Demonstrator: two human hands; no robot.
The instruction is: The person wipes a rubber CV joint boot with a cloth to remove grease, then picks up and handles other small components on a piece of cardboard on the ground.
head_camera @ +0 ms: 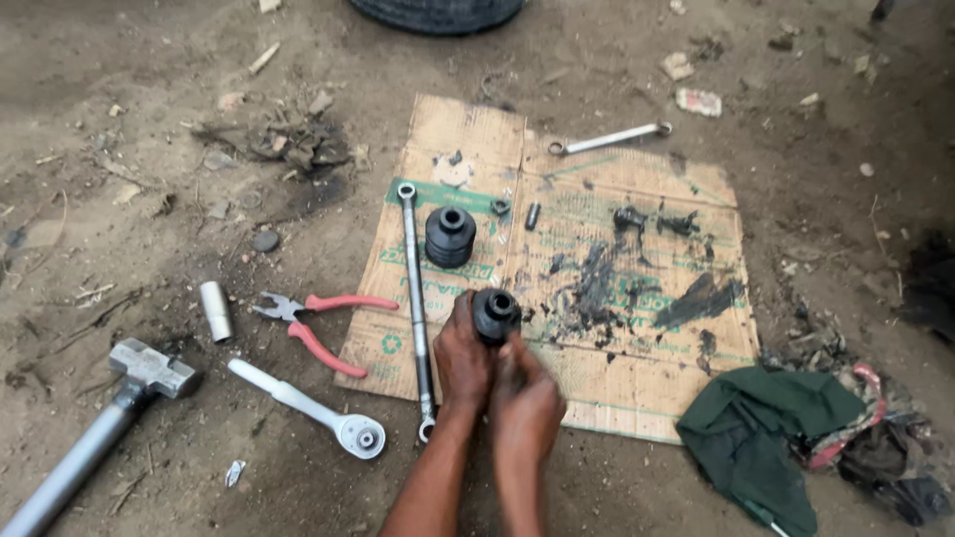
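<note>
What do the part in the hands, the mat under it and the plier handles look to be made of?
The black ribbed boot, gripped by the left hand and right hand, looks like matte rubber, judging by its dull moulded folds. The mat is brown cardboard: creased flaps, frayed edges, black grease smears. The pliers have reddish handles, probably a plastic or rubber coating, over bare grey metal.

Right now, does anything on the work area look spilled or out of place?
Yes: black grease is smeared across the cardboard sheet, right of the rubber boot both hands grip. The tools lie flat and orderly.
</note>
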